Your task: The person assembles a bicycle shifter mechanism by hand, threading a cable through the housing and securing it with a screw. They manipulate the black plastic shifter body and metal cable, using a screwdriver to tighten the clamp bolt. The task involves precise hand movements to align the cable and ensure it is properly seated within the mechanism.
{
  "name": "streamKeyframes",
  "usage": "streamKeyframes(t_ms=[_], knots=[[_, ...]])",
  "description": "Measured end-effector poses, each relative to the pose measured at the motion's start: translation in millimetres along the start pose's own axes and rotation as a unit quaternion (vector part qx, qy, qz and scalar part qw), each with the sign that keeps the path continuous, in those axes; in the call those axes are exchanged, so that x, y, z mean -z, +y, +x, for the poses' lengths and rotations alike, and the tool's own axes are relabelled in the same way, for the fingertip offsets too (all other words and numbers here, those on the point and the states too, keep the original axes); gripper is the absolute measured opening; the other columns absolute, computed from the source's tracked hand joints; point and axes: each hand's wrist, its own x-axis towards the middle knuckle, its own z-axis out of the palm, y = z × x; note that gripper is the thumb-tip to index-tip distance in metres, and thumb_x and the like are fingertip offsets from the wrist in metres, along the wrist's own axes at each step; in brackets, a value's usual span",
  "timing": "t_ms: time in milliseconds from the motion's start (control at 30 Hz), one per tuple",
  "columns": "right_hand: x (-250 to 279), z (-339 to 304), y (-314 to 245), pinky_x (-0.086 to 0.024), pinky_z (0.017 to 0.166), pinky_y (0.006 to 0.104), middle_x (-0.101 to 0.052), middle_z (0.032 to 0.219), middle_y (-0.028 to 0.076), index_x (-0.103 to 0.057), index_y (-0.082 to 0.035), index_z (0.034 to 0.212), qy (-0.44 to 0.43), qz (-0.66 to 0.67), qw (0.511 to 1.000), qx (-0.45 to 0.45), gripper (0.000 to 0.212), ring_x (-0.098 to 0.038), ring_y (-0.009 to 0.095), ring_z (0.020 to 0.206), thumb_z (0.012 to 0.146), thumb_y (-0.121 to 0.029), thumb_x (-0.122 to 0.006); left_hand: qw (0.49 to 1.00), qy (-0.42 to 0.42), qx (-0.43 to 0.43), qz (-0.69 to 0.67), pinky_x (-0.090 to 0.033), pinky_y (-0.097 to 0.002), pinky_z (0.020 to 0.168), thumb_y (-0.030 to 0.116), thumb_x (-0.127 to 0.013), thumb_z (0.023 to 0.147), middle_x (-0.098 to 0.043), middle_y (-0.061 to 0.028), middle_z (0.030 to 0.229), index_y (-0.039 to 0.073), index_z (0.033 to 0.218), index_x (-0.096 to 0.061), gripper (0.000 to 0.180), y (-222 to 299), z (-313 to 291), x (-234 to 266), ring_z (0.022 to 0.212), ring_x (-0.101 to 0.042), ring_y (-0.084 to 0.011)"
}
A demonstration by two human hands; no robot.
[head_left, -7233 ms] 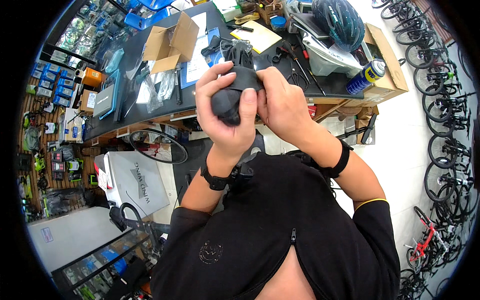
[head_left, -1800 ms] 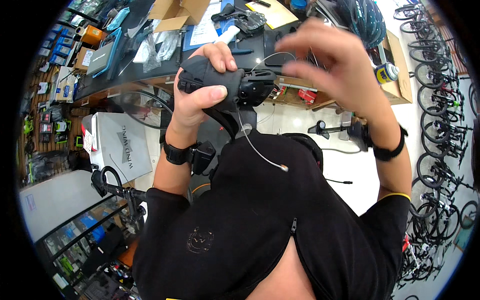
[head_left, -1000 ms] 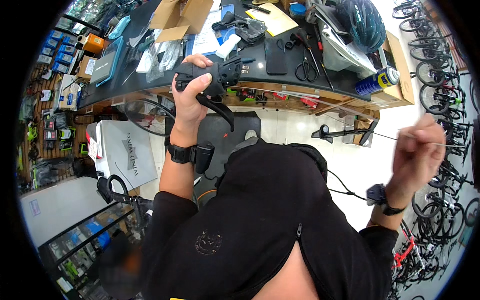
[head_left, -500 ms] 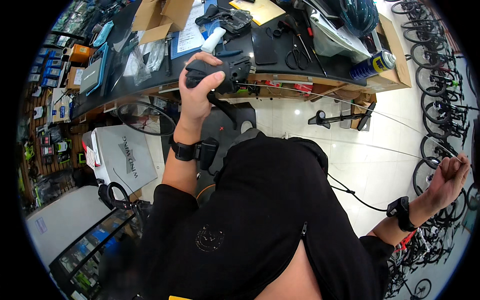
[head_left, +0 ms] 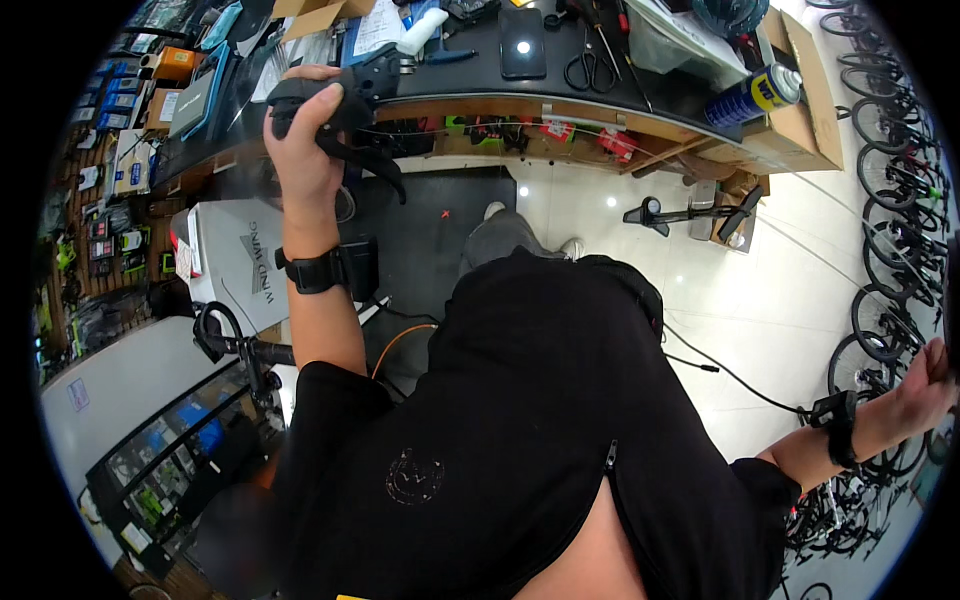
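Observation:
My left hand [head_left: 305,125] is wrapped around a black bicycle brake-shift lever [head_left: 362,92], thumb across its body, holding it at the bench's front edge. Its curved lever blade [head_left: 375,160] hangs down below the hand. A thin metal cable [head_left: 815,253] stretches in long, faint strands across the view toward the far right. There my right hand [head_left: 928,388] is closed at the end of an outstretched arm, partly cut by the picture's rim. The cable's end at the fingers is hard to see.
On the dark bench [head_left: 460,85] lie a phone [head_left: 522,45], scissors [head_left: 590,70] and a blue spray can [head_left: 752,97]. A floor pump [head_left: 690,213] lies beyond my right side. Bicycles [head_left: 890,200] line the right; a large grey box [head_left: 245,255] stands at the left.
My left hand has moved left with the brake-shift lever. My right hand has moved farther right and slightly down, with the cable strands still stretched across.

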Motion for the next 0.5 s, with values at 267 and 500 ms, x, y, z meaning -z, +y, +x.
streamKeyframes(t_ms=[267, 500], knots=[[255.4, 81.4, 56.3, -0.020, 0.057, 0.0294, -0.038, 0.076, 0.002, -0.053, 0.002, 0.095, 0.028, 0.020, 0.992, -0.121, 0.020, -0.022, 0.013, 0.060, 0.102, -0.016, -0.051, 0.998, 0.038, 0.032, 0.034, -0.054, -0.0333, 0.082, 0.011, -0.070, 0.076, -0.063, -0.0133, 0.104, -0.002, 0.103, -0.061, 0.031, -15.9, -16.5, 8.5, 0.093, -0.063, -0.0230], [278.5, 58.3, 53.1, -0.023, 0.055, 0.0285, -0.040, 0.076, 0.000, -0.052, -0.001, 0.094, 0.136, -0.084, 0.980, -0.118, 0.019, -0.025, 0.012, 0.059, 0.102, -0.018, -0.053, 0.999, 0.046, -0.005, 0.025, -0.048, -0.0203, 0.056, 0.007, -0.068, 0.078, -0.066, -0.0081, 0.091, 0.001, 0.097, -0.063, 0.021, -14.5, -25.0, -18.5, 0.071, -0.063, -0.0126]])
